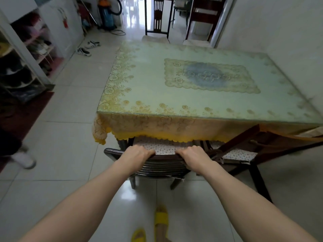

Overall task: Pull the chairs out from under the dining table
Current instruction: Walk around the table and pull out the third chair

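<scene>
A dark wooden chair [162,167] with a dotted seat cushion [163,147] stands at the near side of the dining table [157,95], its seat partly under the yellow lace tablecloth. My left hand [138,152] grips the left part of its top rail. My right hand [194,155] grips the right part of that rail. A second chair [244,151] with a similar cushion sits to the right, half under the table. Two more chairs [158,18] stand at the far side, pulled back.
A shoe rack [26,55] lines the left wall, with loose shoes [85,49] on the tiles. Another person's foot in a white shoe [24,159] is at the left edge. My feet in yellow slippers [157,222] stand behind the chair. A wall is to the right.
</scene>
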The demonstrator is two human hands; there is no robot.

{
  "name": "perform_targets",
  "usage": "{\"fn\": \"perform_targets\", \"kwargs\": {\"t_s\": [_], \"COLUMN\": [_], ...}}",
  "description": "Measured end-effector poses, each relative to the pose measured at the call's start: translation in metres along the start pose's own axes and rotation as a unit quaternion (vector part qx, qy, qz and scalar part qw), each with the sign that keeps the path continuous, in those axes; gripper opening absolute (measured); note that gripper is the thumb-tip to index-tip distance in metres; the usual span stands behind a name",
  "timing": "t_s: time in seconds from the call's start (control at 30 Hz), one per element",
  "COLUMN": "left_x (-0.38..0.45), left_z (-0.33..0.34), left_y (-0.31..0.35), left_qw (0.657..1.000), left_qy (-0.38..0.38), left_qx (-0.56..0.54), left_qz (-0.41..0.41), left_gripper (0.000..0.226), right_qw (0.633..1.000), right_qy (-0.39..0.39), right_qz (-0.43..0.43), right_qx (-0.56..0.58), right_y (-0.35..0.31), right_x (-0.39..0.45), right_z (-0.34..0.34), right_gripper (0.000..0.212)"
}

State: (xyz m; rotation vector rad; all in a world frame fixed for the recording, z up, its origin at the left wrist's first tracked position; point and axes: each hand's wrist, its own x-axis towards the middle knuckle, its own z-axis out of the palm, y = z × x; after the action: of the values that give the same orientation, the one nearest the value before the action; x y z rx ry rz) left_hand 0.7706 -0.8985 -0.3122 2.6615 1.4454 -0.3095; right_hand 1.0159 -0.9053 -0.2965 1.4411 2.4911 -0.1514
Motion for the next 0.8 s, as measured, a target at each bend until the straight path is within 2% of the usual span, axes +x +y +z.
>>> {"fn": "perform_targets", "kwargs": {"t_s": [0.2, 0.8], "left_x": [-0.038, -0.123], "left_z": [0.005, 0.03], "left_y": [0.012, 0.083], "left_qw": [1.0, 1.0], "left_qy": [-0.006, 0.019], "left_qx": [0.004, 0.0], "left_qz": [0.011, -0.005], "left_gripper": [0.041, 0.035], "right_qw": [1.0, 1.0], "right_qy": [0.008, 0.019], "right_qz": [0.009, 0.002], "right_qx": [0.005, 0.002], "right_y": [-0.034, -0.076], "right_x": [-0.033, -0.128], "right_z": [0.006, 0.031], "right_gripper": [0.027, 0.024]}}
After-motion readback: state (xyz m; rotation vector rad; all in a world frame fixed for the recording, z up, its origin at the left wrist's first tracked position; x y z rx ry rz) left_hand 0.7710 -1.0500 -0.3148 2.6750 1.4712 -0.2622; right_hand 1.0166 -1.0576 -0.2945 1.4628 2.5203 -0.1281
